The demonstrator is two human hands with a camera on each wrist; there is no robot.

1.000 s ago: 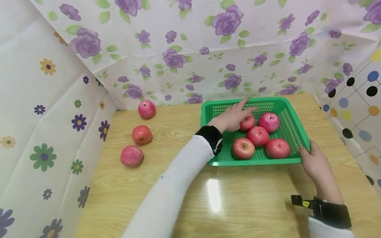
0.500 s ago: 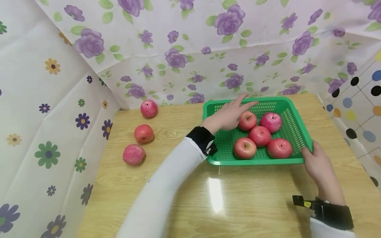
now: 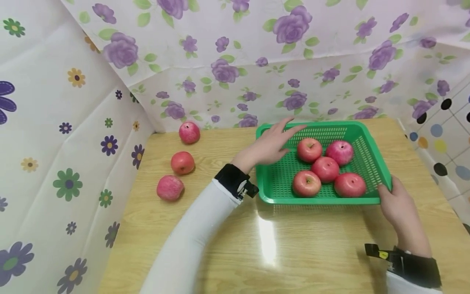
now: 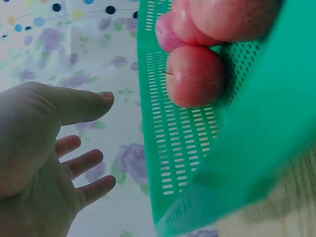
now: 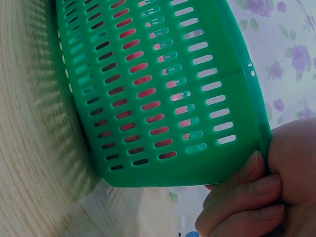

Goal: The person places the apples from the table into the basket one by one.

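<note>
Several red apples (image 3: 325, 169) sit in a green plastic basket (image 3: 323, 201), gathered toward its middle and right. My left hand (image 3: 261, 150), fingers spread and holding nothing, is over the basket's left end. In the left wrist view, a gap shows between the thumb (image 4: 86, 103) and the basket wall, with an apple (image 4: 195, 76) inside beyond it. My right hand (image 3: 401, 210) grips the front right corner of the basket's rim. From the right wrist view, its curled fingers (image 5: 242, 197) hold that corner from outside, and red shows through the slots.
Three more apples stand in a loose row on the left of the wooden table (image 3: 220, 179): one at the back (image 3: 189, 132), a middle apple (image 3: 182, 162) and a front apple (image 3: 170, 188). Flower-patterned sheeting (image 3: 220, 94) walls the back; other patterned sheets line both sides.
My left hand has drawn back leftward from the rear left apple in the basket, which now shows fully. The right hand keeps its grip on the corner. The view has turned slightly left.
</note>
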